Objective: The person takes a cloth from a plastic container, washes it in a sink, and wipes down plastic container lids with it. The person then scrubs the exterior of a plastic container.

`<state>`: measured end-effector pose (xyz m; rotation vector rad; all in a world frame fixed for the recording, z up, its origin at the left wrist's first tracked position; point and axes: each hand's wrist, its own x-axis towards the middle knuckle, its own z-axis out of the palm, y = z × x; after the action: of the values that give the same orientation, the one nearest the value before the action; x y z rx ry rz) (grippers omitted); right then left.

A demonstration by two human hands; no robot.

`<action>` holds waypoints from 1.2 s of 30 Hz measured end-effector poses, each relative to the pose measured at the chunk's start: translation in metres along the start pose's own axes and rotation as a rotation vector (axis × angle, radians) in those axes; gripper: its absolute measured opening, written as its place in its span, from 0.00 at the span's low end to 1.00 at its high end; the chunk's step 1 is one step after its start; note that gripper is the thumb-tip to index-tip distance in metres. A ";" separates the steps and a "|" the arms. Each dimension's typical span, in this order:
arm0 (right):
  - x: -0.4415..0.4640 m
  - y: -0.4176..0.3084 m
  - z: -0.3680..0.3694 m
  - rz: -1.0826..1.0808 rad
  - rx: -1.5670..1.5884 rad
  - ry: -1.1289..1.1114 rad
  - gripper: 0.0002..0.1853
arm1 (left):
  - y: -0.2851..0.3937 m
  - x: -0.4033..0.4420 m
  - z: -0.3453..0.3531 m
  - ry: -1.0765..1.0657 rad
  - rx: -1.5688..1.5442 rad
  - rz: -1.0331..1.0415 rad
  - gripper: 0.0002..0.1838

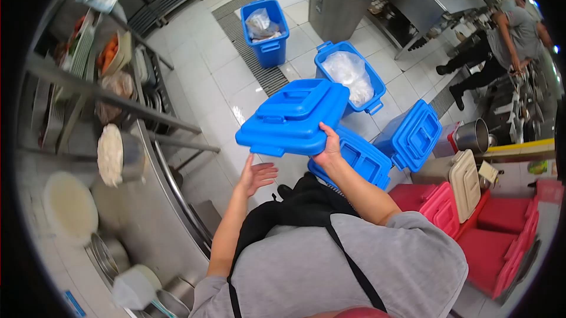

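A blue plastic bin lid (295,119) is held up in front of my body, slightly tilted. My right hand (329,148) grips its right edge, thumb on top. Below the lid's near left corner, my left hand (257,176) has its fingers spread; its thumb tip reaches the edge, and I cannot tell whether it touches. Just beyond the lid stands an uncovered blue bin (379,89) with clear plastic bags (349,76) inside. Another uncovered blue bin (270,54) holds a bagged item. Two lidded blue bins (361,162) stand beneath and to the right of the lid.
A steel table (127,212) with pots and a dough-like mass (110,156) is on the left. Red bins (427,203) and a beige-lidded bin (466,185) stand at right. A grey bin (336,8) is ahead. Another person (513,38) is at the far right.
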<state>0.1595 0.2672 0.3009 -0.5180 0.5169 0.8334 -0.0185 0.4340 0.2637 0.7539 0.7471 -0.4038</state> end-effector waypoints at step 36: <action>0.631 -0.343 -0.016 -0.796 -1.447 0.717 0.15 | 0.407 0.232 -0.115 0.652 0.109 0.453 0.25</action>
<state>0.7857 0.4110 -0.0203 -2.2335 0.2079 0.0722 0.3193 0.7757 0.2268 1.1467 1.1292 0.2332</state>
